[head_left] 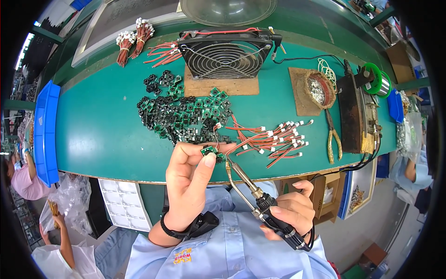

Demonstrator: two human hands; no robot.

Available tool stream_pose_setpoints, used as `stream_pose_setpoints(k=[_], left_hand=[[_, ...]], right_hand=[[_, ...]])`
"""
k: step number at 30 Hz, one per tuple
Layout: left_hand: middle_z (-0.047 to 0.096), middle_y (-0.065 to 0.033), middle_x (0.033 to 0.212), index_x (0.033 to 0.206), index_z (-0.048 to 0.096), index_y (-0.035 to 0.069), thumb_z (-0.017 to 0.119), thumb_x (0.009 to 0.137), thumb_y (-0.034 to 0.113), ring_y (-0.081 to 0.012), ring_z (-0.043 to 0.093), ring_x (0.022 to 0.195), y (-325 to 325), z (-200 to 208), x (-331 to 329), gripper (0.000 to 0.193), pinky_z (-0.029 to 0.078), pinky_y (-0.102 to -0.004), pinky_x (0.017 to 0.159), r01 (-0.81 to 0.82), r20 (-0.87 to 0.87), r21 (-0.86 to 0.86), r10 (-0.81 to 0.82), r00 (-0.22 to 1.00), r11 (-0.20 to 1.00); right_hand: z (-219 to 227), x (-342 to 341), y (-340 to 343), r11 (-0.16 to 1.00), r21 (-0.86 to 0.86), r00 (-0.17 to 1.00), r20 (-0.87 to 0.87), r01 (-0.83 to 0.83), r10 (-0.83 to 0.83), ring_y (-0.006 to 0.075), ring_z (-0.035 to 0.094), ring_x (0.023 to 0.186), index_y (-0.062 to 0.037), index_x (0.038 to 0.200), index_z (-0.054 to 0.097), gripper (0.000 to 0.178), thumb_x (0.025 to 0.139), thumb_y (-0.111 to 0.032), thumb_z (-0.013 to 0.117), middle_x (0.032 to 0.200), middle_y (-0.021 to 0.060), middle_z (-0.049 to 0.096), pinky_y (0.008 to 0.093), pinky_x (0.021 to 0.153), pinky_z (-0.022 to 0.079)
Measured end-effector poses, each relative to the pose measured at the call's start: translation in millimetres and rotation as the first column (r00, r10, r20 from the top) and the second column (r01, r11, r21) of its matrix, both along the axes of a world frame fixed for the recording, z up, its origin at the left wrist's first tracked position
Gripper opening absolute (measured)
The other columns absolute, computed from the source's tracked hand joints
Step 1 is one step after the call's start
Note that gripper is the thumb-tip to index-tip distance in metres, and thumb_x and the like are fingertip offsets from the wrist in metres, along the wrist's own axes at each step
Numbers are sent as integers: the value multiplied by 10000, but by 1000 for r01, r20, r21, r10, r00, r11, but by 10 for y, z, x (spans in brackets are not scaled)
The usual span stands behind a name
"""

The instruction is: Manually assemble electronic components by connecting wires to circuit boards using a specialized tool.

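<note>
My left hand (188,176) pinches a small green circuit board (207,150) between thumb and fingers, just past the bench's front edge. A short red and black wire with a white connector (217,127) rises beside the board. My right hand (293,211) is wrapped around a soldering iron (265,202). A thin bent metal tube (238,190) runs along the iron, and both tips end close to the board's right side. Whether the tip touches it, I cannot tell. Beyond my left hand lies a heap of small black and green boards (186,114).
Loose red and black wires (274,139) lie right of the heap. A fan (226,58) stands behind it. Farther right are a round pot (320,89), pliers (332,139), a dark metal box (350,111) and a green solder spool (380,83). A blue bin (46,132) sits at left.
</note>
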State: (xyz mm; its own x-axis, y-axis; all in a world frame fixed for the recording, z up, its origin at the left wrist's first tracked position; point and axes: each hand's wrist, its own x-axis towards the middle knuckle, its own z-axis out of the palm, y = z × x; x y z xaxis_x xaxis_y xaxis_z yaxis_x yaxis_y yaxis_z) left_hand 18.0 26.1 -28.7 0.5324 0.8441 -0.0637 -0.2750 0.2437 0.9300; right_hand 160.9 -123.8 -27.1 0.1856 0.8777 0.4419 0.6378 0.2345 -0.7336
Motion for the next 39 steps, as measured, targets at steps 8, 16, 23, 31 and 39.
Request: stream_pose_setpoints(k=[8, 16, 23, 31, 39], left_hand=[[616, -199, 1017, 955, 418, 21, 475, 910, 62, -260, 586, 1006, 5, -15, -9, 84, 420, -341, 892, 1, 2, 38, -1, 1000, 999], [619, -197, 1002, 949, 420, 26, 464, 915, 69, -259, 586, 1005, 16, -5, 4, 71, 426, -337, 882, -6, 5, 49, 6, 1000, 999], [620, -194, 973, 932, 437, 35, 472, 918, 122, -244, 586, 987, 36, 42, -35, 95, 430, -341, 871, 71, 111, -166, -52, 992, 984], [611, -160, 1003, 979, 499, 37, 509, 902, 154, -190, 603, 871, 457, -149, -798, 140, 478, -288, 743, -373, -58, 40, 375, 925, 927], [617, -85, 887, 991, 543, 42, 541, 890, 190, -89, 552, 651, 1285, -558, -2423, 179, 427, -190, 536, -484, -468, 131, 484, 739, 865]], right_hand=[[-15, -11, -19, 1000, 9, 1000, 4, 5, -5, 106, 573, 641, -152, 1002, 618, 463, 576, -189, 795, 676, -38, 587, 330, 853, 308], [-10, 51, -80, 999, 44, 999, 20, 31, -32, 115, 571, 644, -137, 1013, 608, 462, 599, -228, 791, 674, -27, 583, 338, 846, 320], [-412, 391, -118, 823, 100, 814, 121, 559, -568, 177, 585, 846, -44, 1206, 465, 434, 799, -78, 614, 1192, 146, 464, 308, 795, 447], [-425, 453, 58, 707, -145, 677, -210, 692, -705, 155, 591, 862, -24, 1153, 489, 353, 817, -23, 597, 996, 121, 606, 261, 791, 456], [-344, 460, 121, 979, -71, 899, 414, 190, -144, 222, 575, 756, -109, 977, 544, 283, 717, -46, 633, 909, 70, 627, 307, 669, 445]])
